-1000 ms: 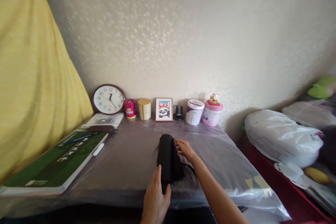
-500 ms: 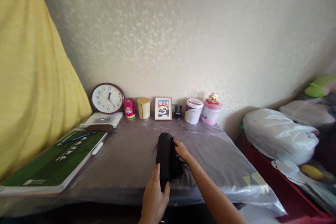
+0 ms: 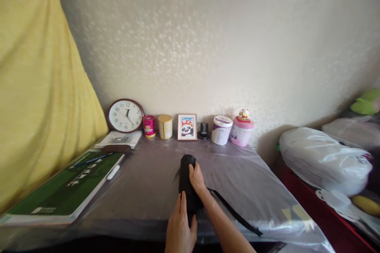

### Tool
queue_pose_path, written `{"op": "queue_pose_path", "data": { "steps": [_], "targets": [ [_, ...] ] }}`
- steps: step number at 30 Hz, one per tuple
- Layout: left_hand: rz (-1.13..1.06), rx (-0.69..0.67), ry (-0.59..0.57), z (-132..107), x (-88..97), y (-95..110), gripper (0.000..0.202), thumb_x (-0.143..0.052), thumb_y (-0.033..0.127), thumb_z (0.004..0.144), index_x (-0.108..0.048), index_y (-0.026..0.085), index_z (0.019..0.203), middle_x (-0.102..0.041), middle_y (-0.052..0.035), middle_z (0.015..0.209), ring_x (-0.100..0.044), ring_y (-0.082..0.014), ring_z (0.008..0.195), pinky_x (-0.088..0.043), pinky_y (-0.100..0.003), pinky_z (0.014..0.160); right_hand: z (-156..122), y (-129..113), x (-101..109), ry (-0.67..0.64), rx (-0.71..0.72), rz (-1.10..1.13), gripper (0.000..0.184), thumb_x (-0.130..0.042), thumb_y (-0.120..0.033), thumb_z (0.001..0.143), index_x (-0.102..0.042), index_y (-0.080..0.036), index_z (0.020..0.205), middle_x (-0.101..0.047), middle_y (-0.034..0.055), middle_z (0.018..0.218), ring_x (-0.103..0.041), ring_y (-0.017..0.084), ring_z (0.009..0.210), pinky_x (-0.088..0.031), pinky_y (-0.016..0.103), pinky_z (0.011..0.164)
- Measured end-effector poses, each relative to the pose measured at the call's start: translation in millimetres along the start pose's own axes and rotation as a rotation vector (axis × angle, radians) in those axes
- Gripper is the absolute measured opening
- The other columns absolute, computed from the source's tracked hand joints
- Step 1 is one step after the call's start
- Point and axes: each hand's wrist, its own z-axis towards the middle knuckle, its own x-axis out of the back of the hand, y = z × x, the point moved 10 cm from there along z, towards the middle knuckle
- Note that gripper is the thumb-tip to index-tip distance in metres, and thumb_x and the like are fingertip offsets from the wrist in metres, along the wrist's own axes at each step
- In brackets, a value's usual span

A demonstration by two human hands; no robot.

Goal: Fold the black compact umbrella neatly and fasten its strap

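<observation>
A black rolled-up bundle (image 3: 185, 174), like a folded umbrella or fabric roll, lies on the plastic-covered table (image 3: 142, 182) pointing away from me. My left hand (image 3: 179, 227) presses on its near end with the fingers laid together along it. My right hand (image 3: 196, 178) lies over the bundle's middle and far part, fingers curled on it. A thin black strap (image 3: 234, 213) trails from the bundle toward the table's near right edge.
Along the wall stand a round clock (image 3: 126, 115), a pink tin (image 3: 148, 126), a yellow tin (image 3: 165, 126), a framed panda picture (image 3: 187, 127), a white tub (image 3: 221, 129) and a pink jar (image 3: 241, 131). A green book (image 3: 68, 184) lies at left. White plastic bags (image 3: 323, 162) sit at right.
My right hand has moved from the bundle's right side onto its top. The bundle looks narrower and tighter, and the black strap now lies stretched out to the right.
</observation>
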Motion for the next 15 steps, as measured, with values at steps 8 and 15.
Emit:
{"op": "queue_pose_path", "data": {
  "steps": [8,15],
  "targets": [
    [0.12,0.038,-0.109,3,-29.8,-8,0.067,-0.041,0.015,0.072,-0.024,0.002,0.135,-0.031,-0.0232,0.139,-0.041,-0.0298,0.122,-0.04,-0.039,0.096,-10,-26,-6,-0.067,-0.109,-0.198,0.072,-0.053,-0.028,0.075,-0.028,0.004,0.134,-0.031,0.0311,0.137,-0.042,0.039,0.12,-0.038,0.045,0.093],
    [-0.306,0.195,-0.123,-4,-3.1,-13,0.06,-0.051,0.018,0.074,-0.035,0.013,0.132,-0.039,-0.0142,0.137,-0.039,-0.0244,0.125,-0.038,-0.032,0.099,-11,-30,-8,-0.082,-0.109,-0.308,0.067,-0.049,-0.022,0.075,-0.03,0.003,0.134,-0.034,0.0284,0.137,-0.045,0.036,0.118,-0.038,0.042,0.093]
  ]
}}
